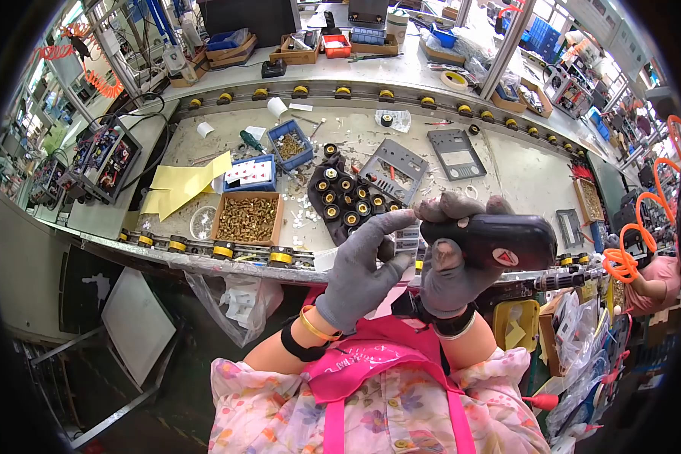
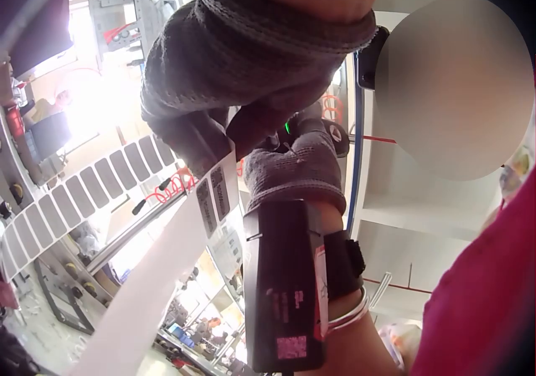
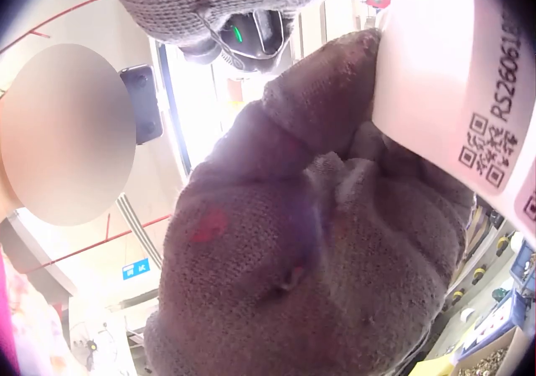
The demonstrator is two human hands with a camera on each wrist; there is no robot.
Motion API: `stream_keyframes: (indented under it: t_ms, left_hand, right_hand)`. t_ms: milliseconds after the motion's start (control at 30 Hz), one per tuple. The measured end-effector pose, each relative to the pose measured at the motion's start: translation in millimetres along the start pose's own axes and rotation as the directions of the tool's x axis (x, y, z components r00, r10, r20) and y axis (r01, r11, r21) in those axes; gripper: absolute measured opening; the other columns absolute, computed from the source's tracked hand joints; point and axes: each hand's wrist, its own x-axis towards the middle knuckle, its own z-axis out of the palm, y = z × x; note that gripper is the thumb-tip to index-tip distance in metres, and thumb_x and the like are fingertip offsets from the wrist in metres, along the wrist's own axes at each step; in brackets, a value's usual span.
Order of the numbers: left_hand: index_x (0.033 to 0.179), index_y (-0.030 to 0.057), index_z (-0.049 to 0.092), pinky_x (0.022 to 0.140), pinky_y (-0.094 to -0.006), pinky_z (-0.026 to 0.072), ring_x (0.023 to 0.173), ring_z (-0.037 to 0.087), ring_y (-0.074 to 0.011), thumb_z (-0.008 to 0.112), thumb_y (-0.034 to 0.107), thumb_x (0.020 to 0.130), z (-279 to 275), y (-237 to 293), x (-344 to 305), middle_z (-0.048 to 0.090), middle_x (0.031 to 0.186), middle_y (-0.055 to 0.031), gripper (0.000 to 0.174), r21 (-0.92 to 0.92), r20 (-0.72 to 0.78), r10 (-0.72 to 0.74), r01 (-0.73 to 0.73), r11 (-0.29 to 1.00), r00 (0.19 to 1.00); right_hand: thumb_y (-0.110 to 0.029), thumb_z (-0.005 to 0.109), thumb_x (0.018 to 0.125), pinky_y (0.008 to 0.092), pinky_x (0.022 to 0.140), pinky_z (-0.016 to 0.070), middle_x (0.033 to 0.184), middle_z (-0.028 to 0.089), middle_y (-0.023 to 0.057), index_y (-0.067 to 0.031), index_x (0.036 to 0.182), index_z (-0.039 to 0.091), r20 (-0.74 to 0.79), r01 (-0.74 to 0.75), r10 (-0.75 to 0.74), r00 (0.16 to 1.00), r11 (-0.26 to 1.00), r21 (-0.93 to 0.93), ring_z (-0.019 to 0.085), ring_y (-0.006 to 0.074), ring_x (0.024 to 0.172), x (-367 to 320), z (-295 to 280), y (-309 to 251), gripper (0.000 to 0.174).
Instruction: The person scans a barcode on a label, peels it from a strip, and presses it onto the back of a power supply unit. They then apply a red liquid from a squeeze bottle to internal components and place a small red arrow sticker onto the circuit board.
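Observation:
A grey-gloved left hand (image 1: 363,272) pinches a strip of labels (image 1: 407,240) between thumb and fingers, just left of the other hand. In the left wrist view the label strip (image 2: 105,179) runs off to the left, and white paper hangs below the fingers. Printed text and QR codes show on the labels (image 3: 494,137) in the right wrist view. The right hand (image 1: 454,276), gloved too, grips a black handheld device (image 1: 522,236) with a red triangle mark at its rounded end. A small green light shows by this device in both wrist views. Its underside is hidden.
Beyond the hands, black parts with brass inserts (image 1: 348,198) lie on the bench beside a grey panel (image 1: 412,163). To the left are brass fittings (image 1: 247,219) in a box, yellow paper (image 1: 193,181) and a blue tray (image 1: 272,175). A roller rail (image 1: 178,244) edges the bench.

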Motion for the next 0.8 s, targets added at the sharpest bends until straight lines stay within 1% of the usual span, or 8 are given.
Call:
stream_keyframes:
  t_ms: [233,333,433,533,633,700,767,800]
  left_hand:
    - [0.124,0.0030,0.052,0.056,-0.0194,0.0376,0.063,0.038,-0.0037,0.061,-0.005,0.076,-3.6,-1.8,0.9,0.050,0.082,0.0036,0.050,0.013,-0.002,-0.004,0.004,1.000,1.000]
    - [0.124,0.0031,0.052,0.056,-0.0192,0.0376,0.062,0.037,-0.0035,0.061,-0.005,0.076,0.3,-2.2,1.9,0.050,0.082,0.0036,0.050,-0.032,-0.030,-0.017,0.016,0.999,0.999]
    - [0.124,0.0034,0.052,0.057,-0.0185,0.0384,0.062,0.037,-0.0035,0.062,-0.006,0.075,-5.2,-8.5,1.3,0.054,0.087,0.0034,0.051,0.029,0.002,-0.015,0.015,0.999,1.000]
    - [0.124,0.0036,0.052,0.058,-0.0190,0.0390,0.062,0.038,-0.0037,0.061,-0.007,0.075,-1.1,-1.9,2.6,0.056,0.091,0.0016,0.051,-0.036,-0.003,-0.050,0.050,0.998,0.999]
    - [0.125,0.0036,0.052,0.057,-0.0194,0.0394,0.062,0.038,-0.0038,0.061,-0.007,0.075,-1.4,-4.6,1.5,0.056,0.093,0.0004,0.051,-0.035,0.011,0.001,0.000,0.999,1.000]
    - [0.125,0.0031,0.051,0.059,-0.0196,0.0412,0.063,0.040,-0.0035,0.061,-0.007,0.076,0.9,-4.2,1.4,0.058,0.095,0.0009,0.051,0.007,-0.002,0.015,-0.015,1.000,1.000]
    - [0.124,0.0027,0.052,0.060,-0.0195,0.0414,0.064,0.041,-0.0036,0.061,-0.007,0.076,-0.1,-5.5,-0.4,0.058,0.095,0.0005,0.050,-0.039,0.012,-0.041,0.042,0.998,0.999]
    - [0.123,0.0022,0.052,0.059,-0.0192,0.0400,0.064,0.041,-0.0034,0.061,-0.006,0.076,-0.4,-3.4,-0.3,0.057,0.093,0.0010,0.049,-0.033,0.000,-0.010,0.010,0.999,1.000]
  right_hand:
    - [-0.012,0.072,0.080,0.0426,0.079,0.0521,0.108,0.057,0.0129,-0.0091,0.135,0.029,-0.013,0.142,-0.142,0.990,0.990,0.000,0.061,0.0257,0.090,-3.4,7.0,-4.5,0.070]
    - [-0.006,0.063,0.083,0.0426,0.080,0.0498,0.106,0.057,0.0133,-0.0095,0.137,0.027,-0.093,-0.317,0.311,0.946,0.946,-0.071,0.059,0.0230,0.092,5.7,12.4,-26.5,0.065]
    - [0.006,0.056,0.081,0.0388,0.081,0.0506,0.106,0.057,0.0138,-0.0046,0.128,0.033,0.174,0.328,-0.365,0.915,0.921,0.208,0.059,0.0241,0.094,13.9,6.4,-16.9,0.053]
    - [-0.003,0.064,0.084,0.0418,0.085,0.0504,0.105,0.057,0.0154,-0.0019,0.126,0.037,-0.008,-0.128,0.133,0.991,0.966,0.223,0.058,0.0272,0.098,2.6,6.2,-20.1,0.050]
    - [-0.011,0.067,0.084,0.0446,0.081,0.0533,0.106,0.059,0.0127,-0.0089,0.135,0.031,0.096,0.102,-0.106,0.990,0.993,0.053,0.061,0.0259,0.096,4.4,0.1,-9.4,0.062]
    - [-0.018,0.071,0.082,0.0430,0.081,0.0538,0.105,0.059,0.0141,-0.0081,0.134,0.031,0.013,-0.047,0.046,0.999,0.997,0.060,0.060,0.0247,0.096,-0.7,5.0,-9.3,0.067]
    - [-0.018,0.071,0.082,0.0422,0.081,0.0542,0.105,0.059,0.0143,-0.0082,0.134,0.031,0.189,0.183,-0.193,0.963,0.981,0.068,0.061,0.0249,0.096,4.8,-4.4,-3.4,0.066]
    - [-0.018,0.071,0.082,0.0424,0.081,0.0545,0.105,0.059,0.0148,-0.0076,0.133,0.031,0.124,0.085,-0.088,0.988,0.996,0.031,0.061,0.0255,0.096,2.7,-3.2,-3.0,0.066]
